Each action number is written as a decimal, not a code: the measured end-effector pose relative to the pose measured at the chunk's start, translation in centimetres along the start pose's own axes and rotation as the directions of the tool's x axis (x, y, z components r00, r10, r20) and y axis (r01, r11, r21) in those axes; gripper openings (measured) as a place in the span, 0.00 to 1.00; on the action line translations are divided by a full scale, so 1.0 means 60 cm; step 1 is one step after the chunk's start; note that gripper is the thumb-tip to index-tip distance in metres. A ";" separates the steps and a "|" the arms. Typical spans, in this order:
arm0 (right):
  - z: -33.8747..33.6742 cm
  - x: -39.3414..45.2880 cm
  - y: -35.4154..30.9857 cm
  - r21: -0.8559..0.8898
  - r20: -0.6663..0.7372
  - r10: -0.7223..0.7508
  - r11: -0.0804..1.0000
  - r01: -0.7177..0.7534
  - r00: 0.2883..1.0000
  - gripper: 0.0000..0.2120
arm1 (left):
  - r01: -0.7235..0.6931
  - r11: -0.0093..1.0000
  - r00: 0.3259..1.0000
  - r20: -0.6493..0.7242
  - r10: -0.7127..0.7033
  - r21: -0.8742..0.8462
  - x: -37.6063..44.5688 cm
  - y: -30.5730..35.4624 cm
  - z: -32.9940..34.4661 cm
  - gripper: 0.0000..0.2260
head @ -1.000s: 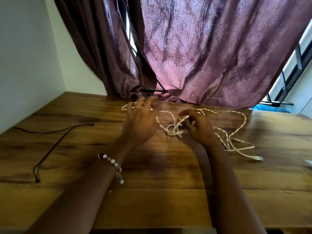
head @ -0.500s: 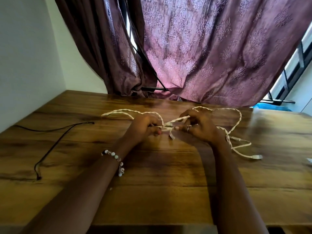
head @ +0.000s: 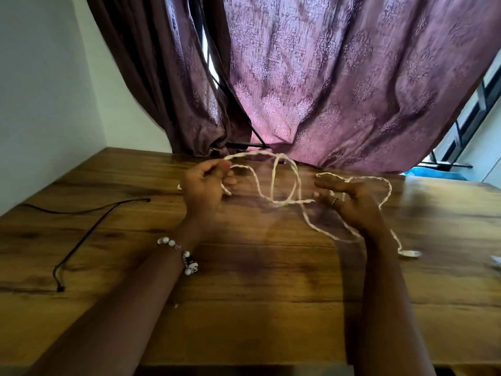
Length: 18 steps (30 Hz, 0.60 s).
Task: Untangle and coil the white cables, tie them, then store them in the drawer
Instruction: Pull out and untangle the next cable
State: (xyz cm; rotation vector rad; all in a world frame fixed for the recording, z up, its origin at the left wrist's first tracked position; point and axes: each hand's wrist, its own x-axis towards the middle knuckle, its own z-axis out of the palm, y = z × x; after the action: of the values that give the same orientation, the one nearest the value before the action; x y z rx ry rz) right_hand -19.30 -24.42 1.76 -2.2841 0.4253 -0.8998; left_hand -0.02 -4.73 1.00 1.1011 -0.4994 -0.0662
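Observation:
The white cables [head: 294,183], twisted together like a braid, hang in loose loops between my two hands above the wooden table [head: 244,308]. My left hand [head: 202,187] is raised and grips one strand in its curled fingers. My right hand [head: 349,204] holds another strand at the right, thumb extended and fingers bent round it. More cable trails over the table behind and below the right hand and ends in a white plug [head: 410,253]. No drawer is in view.
A thin black cable [head: 81,240] lies on the table's left part. Purple patterned curtains [head: 325,77] hang over the table's far edge. A white wall stands at the left. A small white thing [head: 496,260] sits at the right edge.
Both hands have lifted off the table and moved apart. The knotted bunch between them has opened into wider loops, and the left hand now grips a strand higher up.

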 end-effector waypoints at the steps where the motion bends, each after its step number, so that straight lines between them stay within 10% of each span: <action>1: -0.004 -0.001 0.007 -0.070 0.021 0.046 0.997 -0.045 0.999 0.18 | 0.039 0.997 0.999 -0.019 -0.040 -0.069 0.006 0.003 -0.007 0.02; 13: 0.027 0.016 0.037 -0.508 -0.246 0.222 0.800 -0.321 0.943 0.21 | 0.250 0.947 0.968 0.045 -0.246 -0.200 0.016 0.010 -0.019 0.06; 18: 0.069 0.026 -0.022 -0.632 -0.329 -0.226 0.775 -0.035 0.917 0.09 | 0.206 0.973 0.973 0.128 -0.193 -0.101 0.007 0.006 -0.012 0.05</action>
State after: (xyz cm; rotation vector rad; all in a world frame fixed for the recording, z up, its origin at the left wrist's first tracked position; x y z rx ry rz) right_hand -15.19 -22.37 1.10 -2.7376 0.9065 -1.4525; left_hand 0.61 -4.09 1.19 1.0361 -0.4825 -0.3343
